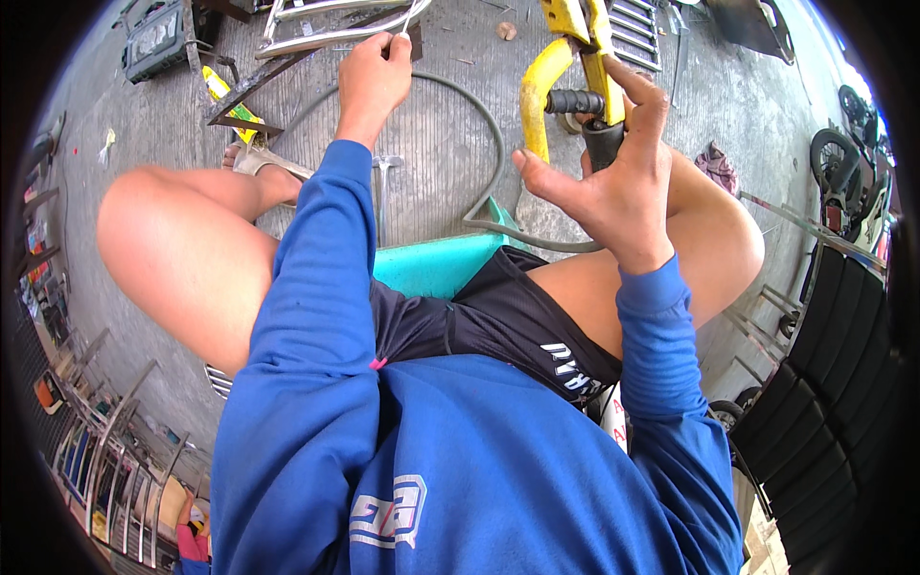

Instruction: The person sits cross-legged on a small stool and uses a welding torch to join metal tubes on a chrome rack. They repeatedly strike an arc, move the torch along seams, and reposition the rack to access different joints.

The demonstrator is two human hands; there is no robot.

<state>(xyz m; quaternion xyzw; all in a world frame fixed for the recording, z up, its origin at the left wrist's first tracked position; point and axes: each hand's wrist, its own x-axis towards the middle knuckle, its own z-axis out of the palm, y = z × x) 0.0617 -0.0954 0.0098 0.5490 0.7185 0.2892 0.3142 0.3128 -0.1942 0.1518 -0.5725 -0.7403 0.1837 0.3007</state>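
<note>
My left hand (374, 81) is raised in front of me, its fingers pinched on a thin pale rod (410, 17) that looks like a welding rod. It is over a shiny metal frame (331, 36) on the floor. My right hand (618, 182) grips a yellow welding electrode holder (533, 91) by its black handle (602, 146). The thumb lies by the end of its bent yellow lever, and a finger reaches up along the yellow body. A dark ribbed spring (575, 102) sits between the lever and body. The holder's upper end is cut off by the view.
A grey cable (494, 144) curves across the concrete floor. A hammer (383, 177) lies between my legs, before a teal stool (431, 266). Brown angle iron (251, 91) and a yellow packet (230, 103) lie left, near a dark case (158, 40). Black padded panels (824, 383) stand right.
</note>
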